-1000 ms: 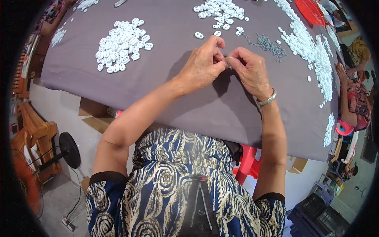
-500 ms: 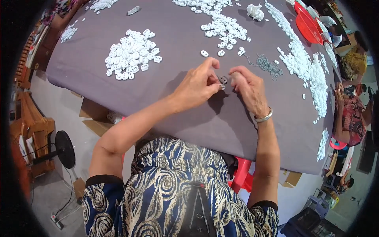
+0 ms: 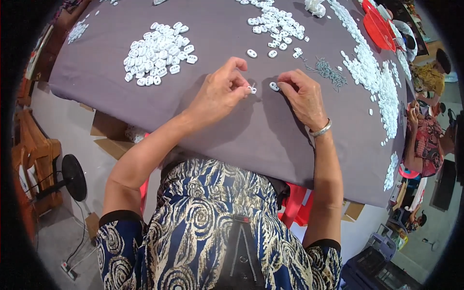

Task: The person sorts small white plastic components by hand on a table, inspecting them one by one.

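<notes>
Hands have parted since half a second ago, when they met over one spot. Head view: left hand (image 3: 220, 92) pinches a small white piece (image 3: 252, 89) between thumb and forefinger, other fingers curled. Right hand (image 3: 302, 94) has fingertips closed down on a second white oval piece (image 3: 274, 86) lying on the grey cloth (image 3: 232, 130). Both pieces sit between the hands, just apart. Pile of metal springs (image 3: 328, 72) lies beyond the right hand, nearer to it.

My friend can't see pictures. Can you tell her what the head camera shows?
A person's left hand pinches a tiny white piece while the right hand touches another small white piece on a grey tablecloth. Heaps of white pieces lie around.
</notes>
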